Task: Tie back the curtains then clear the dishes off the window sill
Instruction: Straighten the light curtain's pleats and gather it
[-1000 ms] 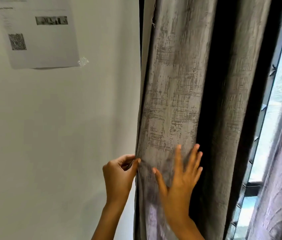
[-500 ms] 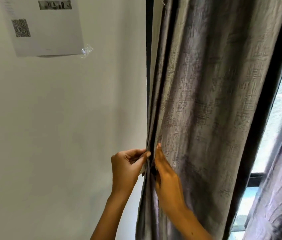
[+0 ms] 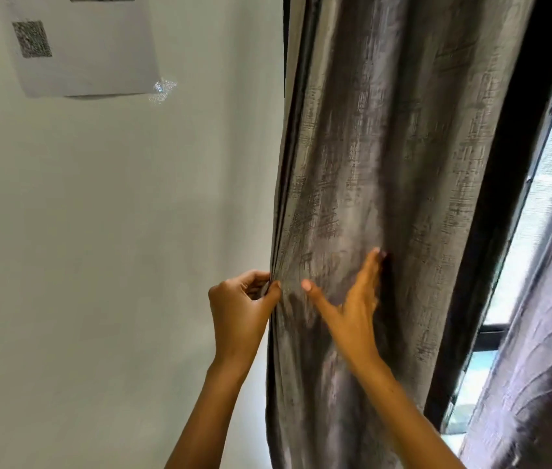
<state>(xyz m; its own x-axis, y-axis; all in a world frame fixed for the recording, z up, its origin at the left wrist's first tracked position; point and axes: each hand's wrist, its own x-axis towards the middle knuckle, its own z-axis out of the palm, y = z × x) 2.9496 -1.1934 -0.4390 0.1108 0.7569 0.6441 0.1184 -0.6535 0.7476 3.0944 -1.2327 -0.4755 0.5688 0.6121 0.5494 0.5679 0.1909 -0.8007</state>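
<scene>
A grey textured curtain [image 3: 386,164] hangs gathered beside the white wall. My left hand [image 3: 240,309] pinches the curtain's left edge between thumb and fingers at about waist height. My right hand [image 3: 352,299] lies on the front of the fabric with thumb and fingers spread, pressing into a fold. A second curtain [image 3: 538,350], purplish grey, hangs at the far right. No tie-back, window sill or dishes are in view.
A white wall [image 3: 98,248] fills the left half, with a taped paper sheet [image 3: 88,45] bearing a QR code at the top. A dark window frame [image 3: 504,231] and bright glass [image 3: 538,204] show between the two curtains.
My right hand moved from the curtain's left edge out to the right across the fabric and spread apart. My left hand kept its pinch on the edge. The view shifted slightly.
</scene>
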